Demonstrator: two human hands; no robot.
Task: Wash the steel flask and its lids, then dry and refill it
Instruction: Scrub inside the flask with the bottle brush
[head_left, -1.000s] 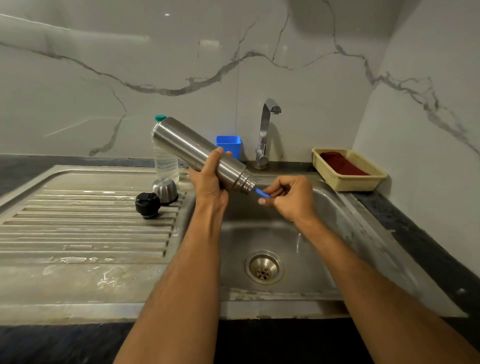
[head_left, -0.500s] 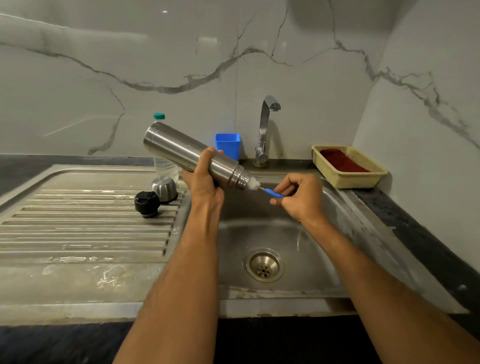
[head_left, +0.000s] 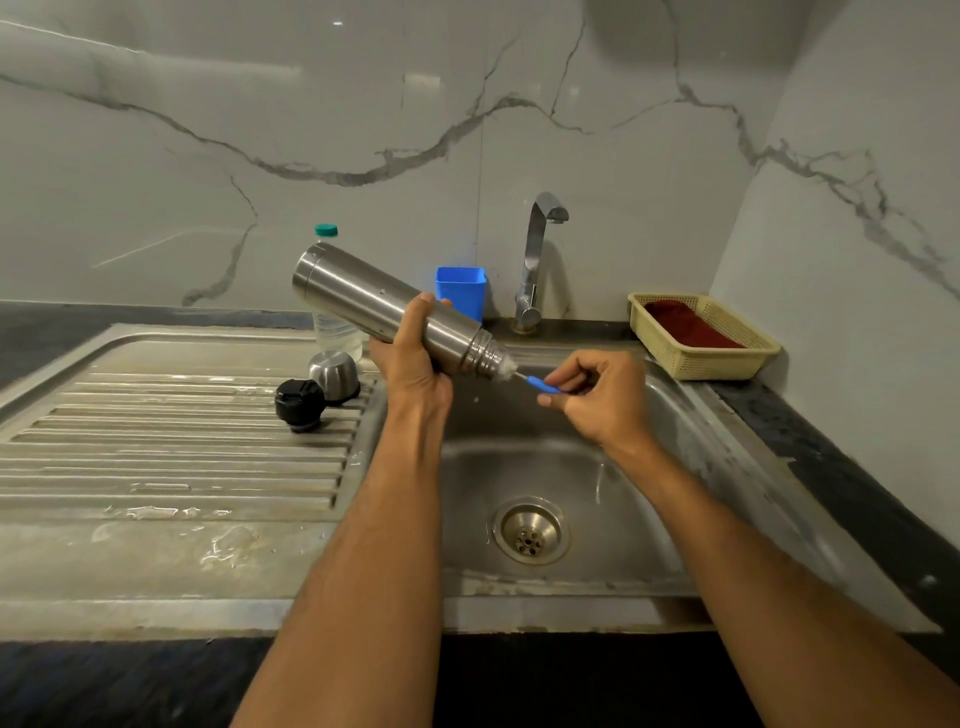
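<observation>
Brush (head_left: 524, 378) drawn back out of the flask (head_left: 384, 306) mouth.
Left hand (head_left: 415, 358) wraps the slick, rigid flask mid-body; right hand (head_left: 597, 395), at 3 o'clock, pinches the brush handle.

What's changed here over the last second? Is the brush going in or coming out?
Coming out. The right hand has drawn the blue-handled brush back to the right, so white bristles now show at the mouth of the steel flask. The left hand still grips the flask, tilted mouth-down over the sink. The black lid and steel cap haven't moved.
</observation>
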